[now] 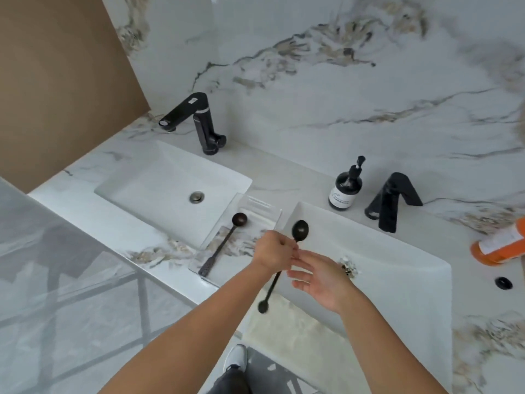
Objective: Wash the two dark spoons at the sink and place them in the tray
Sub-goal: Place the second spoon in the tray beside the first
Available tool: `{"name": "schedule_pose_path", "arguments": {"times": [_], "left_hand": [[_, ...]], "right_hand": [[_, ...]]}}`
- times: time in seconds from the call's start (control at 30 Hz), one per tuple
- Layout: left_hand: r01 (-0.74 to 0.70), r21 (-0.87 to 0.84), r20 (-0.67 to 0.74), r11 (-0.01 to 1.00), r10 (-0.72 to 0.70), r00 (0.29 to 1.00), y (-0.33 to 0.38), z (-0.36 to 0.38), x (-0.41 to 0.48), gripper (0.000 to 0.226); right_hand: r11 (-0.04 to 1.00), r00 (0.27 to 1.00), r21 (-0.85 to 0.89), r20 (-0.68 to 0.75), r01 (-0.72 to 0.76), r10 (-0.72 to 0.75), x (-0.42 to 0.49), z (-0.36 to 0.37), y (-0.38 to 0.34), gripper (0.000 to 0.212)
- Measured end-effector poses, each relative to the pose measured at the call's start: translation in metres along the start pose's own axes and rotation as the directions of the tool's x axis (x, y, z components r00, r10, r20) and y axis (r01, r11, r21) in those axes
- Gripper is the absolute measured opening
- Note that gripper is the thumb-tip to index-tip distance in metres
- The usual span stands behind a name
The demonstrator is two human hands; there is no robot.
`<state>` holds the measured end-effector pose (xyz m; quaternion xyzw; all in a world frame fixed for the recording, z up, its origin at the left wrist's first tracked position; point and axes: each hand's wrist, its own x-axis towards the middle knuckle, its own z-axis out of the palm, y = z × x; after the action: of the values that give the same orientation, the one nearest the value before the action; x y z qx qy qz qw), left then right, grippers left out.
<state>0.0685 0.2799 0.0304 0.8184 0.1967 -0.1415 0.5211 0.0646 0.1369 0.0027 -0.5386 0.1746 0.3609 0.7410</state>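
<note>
A marbled surface (284, 172) carries two white basins: the left sink (159, 177) and the right sink (397, 265), each with a black tap. Between them sits a clear tray (272, 214), and one dark spoon (224, 245) already lies in it, bowl toward the wall. The left hand (272, 251) is closed around the neck of the second spoon (300, 230), just below its bowl, holding it above the right sink's near-left corner; the right hand (321, 277) hovers open beside it, fingers spread, holding nothing. The spoon looks light, stiff and thin-handled, probably slippery when wet, so a pinch near the bowl or mid-handle seems safest.
</note>
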Motion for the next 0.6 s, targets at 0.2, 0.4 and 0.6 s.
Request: {"name": "schedule_pose_path", "arguments": {"times": [0.2, 0.4, 0.6], "left_hand": [[0.090, -0.203, 0.014, 0.975, -0.089, 0.996, -0.041, -0.065, 0.051, 0.026], [0.139, -0.152, 0.159, 0.979, -0.115, 0.981, -0.056, -0.092, 0.083, 0.015], [0.166, -0.048, 0.237, 0.985, -0.150, 0.960, -0.070, -0.100, 0.104, 0.024]], "right_hand": [[0.982, 0.990, -0.186, -0.131, 0.029, -0.054, 0.046, 0.089, -0.001, 0.018], [0.937, 0.904, -0.347, -0.411, -0.040, -0.113, 0.083, 0.123, 0.012, 0.017], [0.851, 0.848, -0.516, -0.491, -0.100, -0.199, 0.107, 0.132, 0.016, 0.010]]}}
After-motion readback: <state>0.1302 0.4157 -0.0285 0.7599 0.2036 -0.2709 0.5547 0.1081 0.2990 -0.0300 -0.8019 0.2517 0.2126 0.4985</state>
